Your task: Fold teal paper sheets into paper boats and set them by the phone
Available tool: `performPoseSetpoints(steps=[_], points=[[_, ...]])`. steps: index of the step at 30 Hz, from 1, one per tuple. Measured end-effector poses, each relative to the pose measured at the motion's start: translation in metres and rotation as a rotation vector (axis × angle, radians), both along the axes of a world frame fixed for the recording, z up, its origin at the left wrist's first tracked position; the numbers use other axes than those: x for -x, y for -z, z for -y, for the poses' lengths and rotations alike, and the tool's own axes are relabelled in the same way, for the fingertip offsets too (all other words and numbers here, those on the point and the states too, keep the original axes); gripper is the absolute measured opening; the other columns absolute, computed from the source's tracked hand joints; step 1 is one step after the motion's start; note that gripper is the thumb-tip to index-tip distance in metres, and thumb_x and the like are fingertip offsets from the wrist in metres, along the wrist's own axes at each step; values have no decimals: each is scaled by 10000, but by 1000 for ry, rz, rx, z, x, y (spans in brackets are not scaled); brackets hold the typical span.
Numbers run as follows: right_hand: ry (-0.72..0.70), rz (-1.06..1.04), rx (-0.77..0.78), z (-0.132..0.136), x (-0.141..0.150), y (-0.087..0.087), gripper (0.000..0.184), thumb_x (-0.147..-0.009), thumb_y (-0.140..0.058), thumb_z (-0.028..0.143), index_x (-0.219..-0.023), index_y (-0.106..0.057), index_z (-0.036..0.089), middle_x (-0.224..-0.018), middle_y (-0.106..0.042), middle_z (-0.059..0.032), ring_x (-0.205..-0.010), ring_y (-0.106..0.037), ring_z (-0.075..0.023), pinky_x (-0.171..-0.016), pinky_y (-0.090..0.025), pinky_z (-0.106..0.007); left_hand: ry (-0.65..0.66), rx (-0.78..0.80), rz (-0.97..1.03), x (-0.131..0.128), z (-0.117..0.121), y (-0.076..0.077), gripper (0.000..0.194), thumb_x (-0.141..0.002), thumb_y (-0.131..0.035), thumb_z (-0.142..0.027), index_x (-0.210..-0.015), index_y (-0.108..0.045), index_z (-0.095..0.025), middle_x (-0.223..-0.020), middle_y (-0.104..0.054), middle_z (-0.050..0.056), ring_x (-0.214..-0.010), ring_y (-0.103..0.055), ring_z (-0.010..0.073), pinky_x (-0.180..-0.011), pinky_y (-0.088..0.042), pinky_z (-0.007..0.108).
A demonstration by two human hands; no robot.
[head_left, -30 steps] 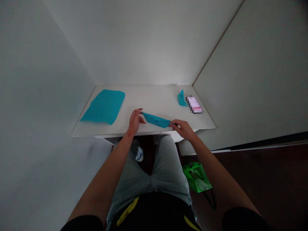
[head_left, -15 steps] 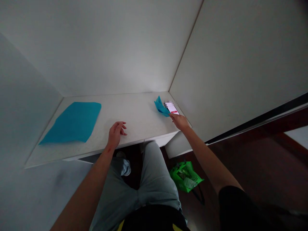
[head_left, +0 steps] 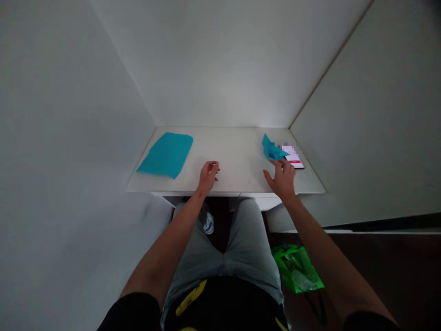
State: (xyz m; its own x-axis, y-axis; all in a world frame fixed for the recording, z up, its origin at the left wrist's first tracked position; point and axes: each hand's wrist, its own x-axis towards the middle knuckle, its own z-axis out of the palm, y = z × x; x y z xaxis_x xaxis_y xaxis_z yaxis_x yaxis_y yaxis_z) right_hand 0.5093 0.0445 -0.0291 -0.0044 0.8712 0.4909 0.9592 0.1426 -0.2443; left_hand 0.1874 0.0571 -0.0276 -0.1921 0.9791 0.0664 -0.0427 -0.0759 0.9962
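Note:
My right hand [head_left: 283, 177] is open, thumb and fingers spread, at the near edge of a small crumpled blue piece [head_left: 270, 149]. Whether a fingertip touches that piece I cannot tell. Just beyond my fingers lies a phone [head_left: 294, 159] with a lit screen, partly overlapped by a blue corner. My left hand [head_left: 207, 175] hovers near the front of the white desk [head_left: 230, 151], fingers loosely bent and holding nothing. To its left a larger blue sheet [head_left: 168, 154] lies spread out; cloth or paper, I cannot tell.
White walls enclose the desk at the back, left and right. My legs reach under its front edge. A bright green bag [head_left: 298, 271] with things inside stands on the dark floor at the right, its dark strap hanging down.
My right hand has let go of the small blue piece and spread its fingers; the piece now lies crumpled by the phone. My left hand stays empty. The view has swung left.

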Motion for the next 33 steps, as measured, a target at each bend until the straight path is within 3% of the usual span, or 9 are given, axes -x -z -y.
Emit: performPoseSetpoints(steps=[3,7,10,13,17,21,24,28,33], points=[[-246,-45,49,-1,42,21,521,-1059,-539,557,-1422,-686,214,-1373,-583,-210,-1203,-559,-386,-1068,-454,-591,-5,-141,-229,20,10,-6,294,-918,-735,-456,-1063,-722,-201,-971,-740,82,-924,-702,210,-799,-588,323],[-320,-165,32,-14,61,41,481,-1046,-553,533,-1348,-712,193,-1281,-591,-201,-1189,-563,-382,-1085,-451,-599,-68,-295,-591,93,22,-18,291,-925,-726,-290,-1207,-723,-222,-1269,-747,125,-1249,-669,279,-1177,-482,474],[-313,-230,2,-23,56,46,472,-1040,-567,529,-1311,-714,172,-1210,-594,-197,-1188,-568,-383,-1101,-449,-604,-119,-138,-848,162,27,-20,485,-792,-690,-129,-1271,-727,-194,-1398,-716,157,-1388,-603,340,-1262,-408,536],[-316,-237,-2,-26,52,48,468,-1046,-557,547,-1270,-723,170,-1176,-603,-194,-1170,-571,-380,-1098,-458,-601,-96,44,-999,209,31,-12,523,-785,-666,-125,-1297,-737,-204,-1472,-698,152,-1460,-565,366,-1284,-378,571],[-292,-218,-6,-26,56,50,499,-1052,-539,589,-1228,-733,164,-1177,-626,-200,-1148,-566,-382,-1081,-476,-588,-96,35,-1129,227,38,-5,289,-905,-682,-240,-1173,-789,-256,-1457,-726,125,-1509,-525,374,-1294,-294,636],[-277,-212,-20,-27,58,50,516,-1056,-520,608,-1193,-734,159,-1154,-655,-202,-1108,-581,-376,-1046,-494,-569,-91,-99,-1101,212,36,-16,122,-970,-660,-272,-983,-782,-277,-1291,-802,91,-1418,-622,344,-1296,-240,639],[-286,-213,-9,-25,59,47,538,-1042,-528,637,-1196,-723,160,-1141,-682,-200,-1083,-600,-373,-1018,-498,-560,-112,-236,-989,190,31,-41,151,-1010,-621,-302,-1036,-767,-274,-1237,-811,97,-1315,-686,322,-1293,-265,606],[-304,-243,44,-18,63,31,546,-1025,-544,681,-1223,-706,199,-1238,-712,-192,-1149,-633,-380,-1038,-479,-574,-43,-404,-860,158,29,-109,236,-1035,-604,-414,-1065,-763,-242,-1053,-805,83,-1045,-725,279,-1197,-443,501],[-479,-414,-6,-7,79,-39,751,-960,-671,768,-1514,-574,271,-1535,-618,-175,-1444,-548,-402,-1213,-395,-628,130,-428,-660,136,34,-195,267,-983,-732,-452,-1057,-759,-197,-924,-732,23,-938,-722,223,-917,-611,341]])
